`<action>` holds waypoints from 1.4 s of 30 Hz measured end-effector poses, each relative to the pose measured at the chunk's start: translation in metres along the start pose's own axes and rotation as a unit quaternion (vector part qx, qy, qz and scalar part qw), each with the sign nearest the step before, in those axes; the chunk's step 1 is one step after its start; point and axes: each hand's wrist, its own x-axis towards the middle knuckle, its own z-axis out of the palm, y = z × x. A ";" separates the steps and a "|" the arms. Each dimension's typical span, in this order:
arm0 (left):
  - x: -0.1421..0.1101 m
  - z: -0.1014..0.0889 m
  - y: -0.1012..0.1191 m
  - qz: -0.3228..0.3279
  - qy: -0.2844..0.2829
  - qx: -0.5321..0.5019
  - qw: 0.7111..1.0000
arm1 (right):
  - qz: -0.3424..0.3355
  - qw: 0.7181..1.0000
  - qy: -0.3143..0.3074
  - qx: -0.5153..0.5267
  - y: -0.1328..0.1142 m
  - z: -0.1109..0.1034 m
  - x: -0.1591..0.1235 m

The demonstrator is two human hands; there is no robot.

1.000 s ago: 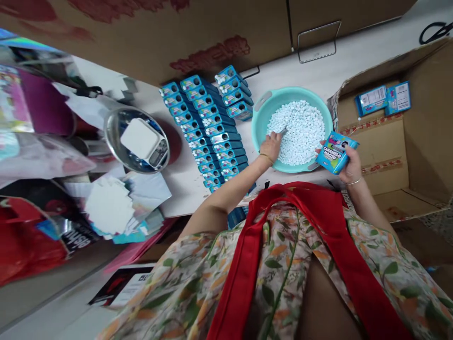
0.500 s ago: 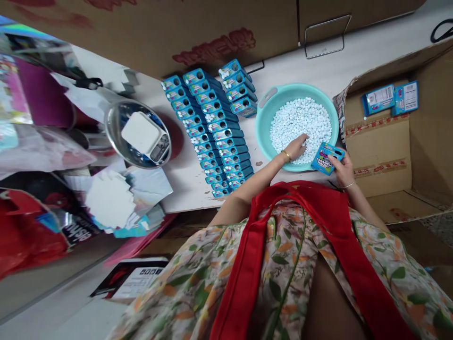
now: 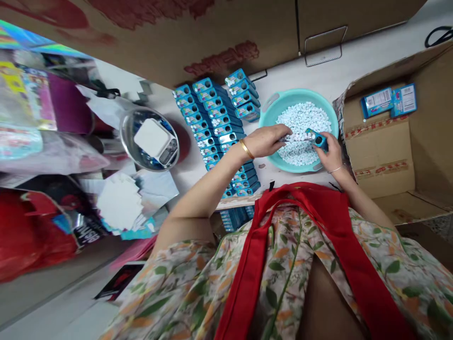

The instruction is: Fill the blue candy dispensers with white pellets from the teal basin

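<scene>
A teal basin (image 3: 272, 111) full of small white candies (image 3: 304, 120) sits on the white table. Over its near side, my right hand (image 3: 331, 153) grips a small blue candy box (image 3: 316, 138), tilted on its side toward my left hand. My left hand (image 3: 267, 140), with a gold bangle at the wrist, is cupped with closed fingers, and a row of white candies lies at its fingertips right against the box's open end. Left of the basin stand rows of open blue boxes (image 3: 215, 123) with candies showing in them.
A large open cardboard carton (image 3: 389, 151) at the right holds two blue boxes (image 3: 387, 100). A metal bowl with a white scale (image 3: 151, 138) sits left of the box rows, beside paper and bright packaging. A brown cardboard wall runs along the back. Scissors (image 3: 439, 35) lie far right.
My left hand left the candy pile with candies and rose to the box. My right hand turned the box from face-up onto its side and moved it over the basin.
</scene>
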 end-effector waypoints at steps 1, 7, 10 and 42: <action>0.000 -0.007 0.010 -0.009 -0.022 0.025 0.999 | -0.019 1.000 -0.012 -0.011 0.001 0.004 0.002; 0.018 -0.022 0.084 -0.123 -0.093 0.170 0.973 | -0.095 0.993 -0.049 -0.044 0.007 0.023 0.002; 0.020 -0.021 0.113 -0.142 -0.090 0.205 0.964 | -0.101 0.993 -0.048 -0.039 0.011 0.027 0.000; 0.037 0.128 -0.057 0.036 0.045 -0.161 0.985 | 0.019 0.987 0.111 0.116 0.042 0.001 0.016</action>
